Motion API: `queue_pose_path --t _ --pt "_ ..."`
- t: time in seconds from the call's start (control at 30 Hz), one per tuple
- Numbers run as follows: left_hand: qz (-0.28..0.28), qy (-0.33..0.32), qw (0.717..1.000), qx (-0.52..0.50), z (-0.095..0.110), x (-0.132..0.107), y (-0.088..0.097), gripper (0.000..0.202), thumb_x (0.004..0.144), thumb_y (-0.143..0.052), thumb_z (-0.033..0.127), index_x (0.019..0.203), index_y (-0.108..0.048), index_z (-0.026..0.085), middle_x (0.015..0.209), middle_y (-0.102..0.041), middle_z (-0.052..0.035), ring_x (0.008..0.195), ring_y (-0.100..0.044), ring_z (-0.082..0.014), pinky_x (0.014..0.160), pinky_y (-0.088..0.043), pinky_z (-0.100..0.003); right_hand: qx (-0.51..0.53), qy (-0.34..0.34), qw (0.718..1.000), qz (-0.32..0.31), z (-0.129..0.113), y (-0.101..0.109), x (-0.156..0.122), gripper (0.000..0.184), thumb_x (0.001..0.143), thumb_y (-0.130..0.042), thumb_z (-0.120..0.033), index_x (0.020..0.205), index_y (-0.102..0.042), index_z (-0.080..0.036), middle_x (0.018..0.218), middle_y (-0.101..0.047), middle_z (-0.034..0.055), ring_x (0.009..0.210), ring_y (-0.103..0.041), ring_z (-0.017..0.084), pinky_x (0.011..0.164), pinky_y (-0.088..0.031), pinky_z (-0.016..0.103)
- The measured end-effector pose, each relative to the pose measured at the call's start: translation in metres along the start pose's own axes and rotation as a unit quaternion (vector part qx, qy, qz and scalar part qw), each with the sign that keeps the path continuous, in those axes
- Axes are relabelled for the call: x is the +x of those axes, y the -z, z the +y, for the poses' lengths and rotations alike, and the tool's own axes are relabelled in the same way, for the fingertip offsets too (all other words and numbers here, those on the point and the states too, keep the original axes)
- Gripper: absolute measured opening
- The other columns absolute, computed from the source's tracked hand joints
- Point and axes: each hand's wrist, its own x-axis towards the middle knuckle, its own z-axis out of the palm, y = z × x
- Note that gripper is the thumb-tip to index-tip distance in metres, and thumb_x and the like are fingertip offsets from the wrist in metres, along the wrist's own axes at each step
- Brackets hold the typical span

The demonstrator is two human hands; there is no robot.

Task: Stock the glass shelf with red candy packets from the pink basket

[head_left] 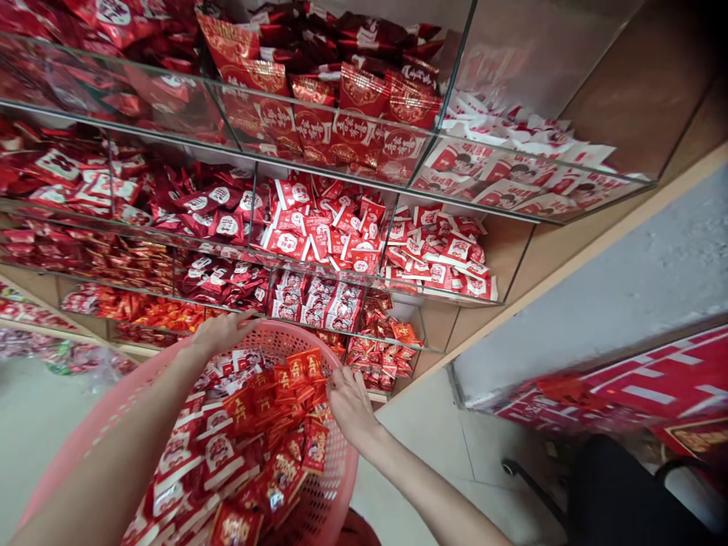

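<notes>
A pink perforated plastic basket [85,440] is in front of me, tilted and filled with small red and orange candy packets [221,455]. My left hand [224,331] is closed on its far rim, the forearm crossing over the basket. On the right side of the rim, my right hand [351,406] is closed as well, its fingers curled over the edge. Orange packets [299,371] with gold print lie in the basket just left of that hand. The basket's far edge is close to the lowest shelf bins.
Glass-fronted shelves [341,159] hold several bins of red and white packets. A wooden side panel [591,243] edges them on the right. Red printed boxes [665,371] and a black chair [614,493] are at the lower right, on pale floor tiles [449,447].
</notes>
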Motion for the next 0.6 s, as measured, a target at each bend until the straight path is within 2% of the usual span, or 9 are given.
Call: queue_pose_path --t 0.1,0.2,0.3,0.37,0.47,0.53,0.6 --pt "-0.003 -0.01 1.0 0.003 0.002 -0.003 0.004 0.073 0.081 -0.018 0.068 0.14 -0.04 0.031 0.113 -0.069 -0.0116 0.105 -0.062 -0.0321 0.084 -0.047 -0.042 0.026 0.012 0.999 -0.019 -0.003 0.005 -0.003 0.026 0.088 -0.042 -0.007 0.091 -0.065 -0.018 0.111 -0.06 0.0121 0.108 -0.052 0.025 0.09 -0.04 0.04" --pt "-0.001 -0.007 1.0 0.005 0.001 -0.003 0.004 0.073 0.081 -0.018 0.068 0.14 -0.041 0.032 0.115 -0.068 -0.0115 0.106 -0.062 -0.0328 0.085 -0.047 -0.042 0.082 0.022 0.996 -0.038 0.001 0.016 -0.012 0.023 0.088 -0.043 -0.008 0.089 -0.063 -0.018 0.102 -0.062 0.0086 0.085 -0.06 0.019 0.072 -0.044 0.03" --pt "0.0 -0.002 1.0 0.003 -0.001 0.0 0.0 0.073 0.081 -0.018 0.068 0.141 -0.04 0.032 0.118 -0.067 -0.0121 0.106 -0.062 -0.0332 0.085 -0.047 -0.043 0.165 0.054 0.985 -0.009 0.008 0.025 -0.022 0.018 0.089 -0.043 -0.012 0.082 -0.059 -0.018 0.089 -0.062 0.0041 0.07 -0.058 0.015 0.062 -0.042 0.025" --pt "0.002 0.0 1.0 -0.001 -0.002 0.002 -0.003 0.073 0.081 -0.019 0.068 0.141 -0.039 0.032 0.118 -0.067 -0.012 0.105 -0.062 -0.0333 0.085 -0.047 -0.043 0.211 0.096 0.972 0.023 0.013 0.026 -0.027 0.016 0.09 -0.045 -0.013 0.082 -0.058 -0.019 0.086 -0.06 0.0025 0.072 -0.057 0.014 0.064 -0.042 0.024" --pt "0.008 0.003 1.0 -0.007 -0.002 0.002 -0.003 0.073 0.08 -0.021 0.069 0.14 -0.041 0.033 0.118 -0.067 -0.0109 0.104 -0.063 -0.0327 0.084 -0.047 -0.042 0.242 0.143 0.959 0.046 0.018 0.021 -0.032 0.007 0.089 -0.053 -0.022 0.086 -0.058 -0.019 0.092 -0.06 0.0031 0.082 -0.058 0.015 0.071 -0.044 0.024" --pt "0.012 0.005 1.0 -0.009 0.0 0.0 -0.001 0.071 0.081 -0.022 0.068 0.139 -0.042 0.033 0.117 -0.068 -0.0103 0.104 -0.063 -0.032 0.084 -0.047 -0.041 0.262 0.147 0.952 0.052 0.021 0.014 -0.034 0.01 0.09 -0.054 -0.027 0.084 -0.058 -0.019 0.095 -0.06 0.0039 0.086 -0.058 0.016 0.076 -0.045 0.026" --pt "0.008 0.002 1.0 -0.007 0.002 -0.003 0.003 0.07 0.082 -0.022 0.066 0.139 -0.042 0.032 0.116 -0.068 -0.0107 0.104 -0.063 -0.0316 0.085 -0.047 -0.041 0.3 0.138 0.941 0.067 0.025 0.009 -0.034 0.014 0.092 -0.05 -0.026 0.082 -0.058 -0.019 0.096 -0.06 0.0043 0.089 -0.058 0.015 0.078 -0.045 0.026"
